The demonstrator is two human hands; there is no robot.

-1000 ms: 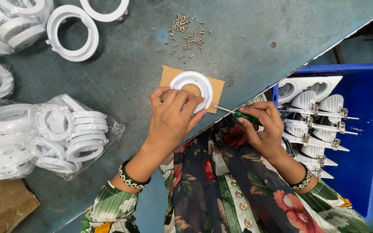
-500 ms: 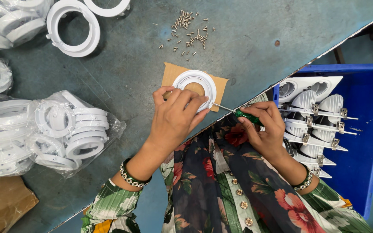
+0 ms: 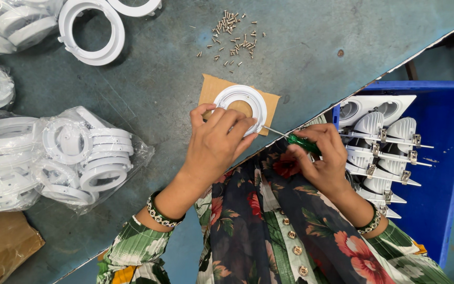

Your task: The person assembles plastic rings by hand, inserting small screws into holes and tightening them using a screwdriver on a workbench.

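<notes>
One broad grey-green table [image 3: 148, 79] carried everything, and a blue crate [image 3: 450, 173] stood off its right edge, packed with white lamp housings [image 3: 384, 139] fitted with metal spring clips. Clear bags of white plastic rings [image 3: 74, 158] lay heaped at the left, with two loose rings [image 3: 91, 31] near the far edge. A cardboard square [image 3: 211, 89] sat before the person, and on it rested the white ring [image 3: 243, 100] being worked on, its near edge hidden under the left hand [image 3: 216, 142].

The ring looked light and stiff, a thin moulded plastic part that would probably crack or scuff under a hard squeeze and skate on a bare surface; the cardboard likely checked that. Its flat outer rim seemed the safest place to hold, pressed down from above, and that was where the left grip lay, fingers bent over the rim and clenched onto it. The right hand [image 3: 324, 158] was closed around the green handle of a small screwdriver [image 3: 303, 143], the slim shaft pointing at the ring's right edge; whether the tip touched it could not be told. A scatter of tiny screws [image 3: 232, 37] lay well apart, farther up the table.

Compared with a second earlier, both hands, the ring and the screwdriver sat in almost the same places; only the camera's framing had shifted slightly.
</notes>
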